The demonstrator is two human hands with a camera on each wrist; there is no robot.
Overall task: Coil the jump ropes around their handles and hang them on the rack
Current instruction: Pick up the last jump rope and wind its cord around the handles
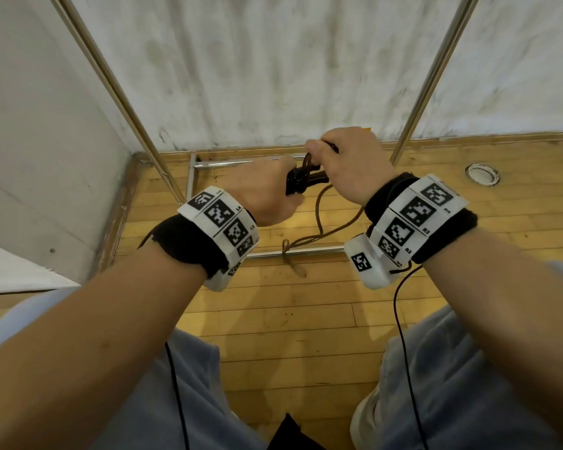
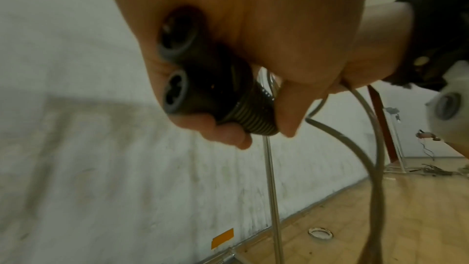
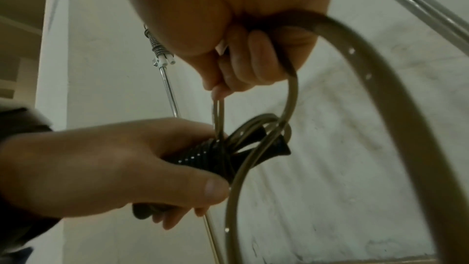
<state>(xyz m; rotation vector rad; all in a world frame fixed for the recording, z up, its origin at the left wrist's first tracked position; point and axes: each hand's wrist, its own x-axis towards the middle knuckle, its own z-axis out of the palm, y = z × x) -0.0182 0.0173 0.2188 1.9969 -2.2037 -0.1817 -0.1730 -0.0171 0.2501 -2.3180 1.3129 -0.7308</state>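
From the head cam, mid-frame, my left hand (image 1: 263,193) is wrapped tight around both black handles (image 1: 301,181) and my right hand (image 1: 348,164) pinches the rope (image 1: 319,222) – only the left wrist view shows the handles' two hollow ends, bundled side by side.

The left hand (image 1: 267,190) is left of the right hand (image 1: 348,164), with the handles (image 1: 303,181) between them. The rope (image 1: 319,222) hangs below to the floor (image 1: 290,319), before the rack (image 1: 436,76) and the wall (image 1: 273,60) behind.
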